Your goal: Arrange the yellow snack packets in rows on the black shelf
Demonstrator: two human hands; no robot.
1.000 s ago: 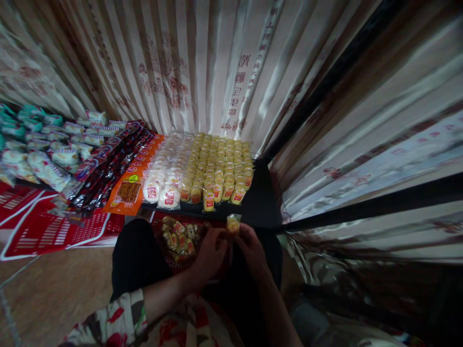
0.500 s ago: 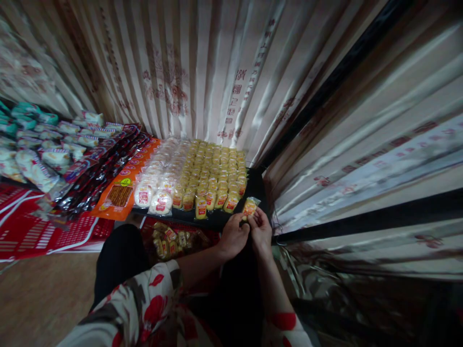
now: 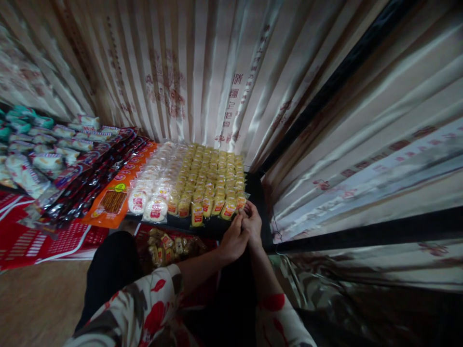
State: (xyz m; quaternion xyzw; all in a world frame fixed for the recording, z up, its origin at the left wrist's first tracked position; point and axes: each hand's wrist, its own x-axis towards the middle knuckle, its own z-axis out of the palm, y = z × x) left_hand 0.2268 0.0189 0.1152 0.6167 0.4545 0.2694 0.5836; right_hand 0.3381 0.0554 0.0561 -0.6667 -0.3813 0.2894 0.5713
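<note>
Striped curtains [image 3: 202,72] hung behind a black tabletop [image 3: 255,188] covered in snack rows. At the rows' 3 o'clock end, the left hand [image 3: 233,239] and right hand [image 3: 252,222] met, each grip pinched shut on one yellow packet [image 3: 241,201] at the front row's edge. A red basket [image 3: 173,246] of packets sat at the hands' 9 o'clock.

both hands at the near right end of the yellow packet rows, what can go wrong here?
1. The yellow snack packet pinched by the left hand and right hand sits near the dark tray's front edge; it could slide off.
2. The fingers could nudge the tightly packed neighbouring packets out of line.
</note>
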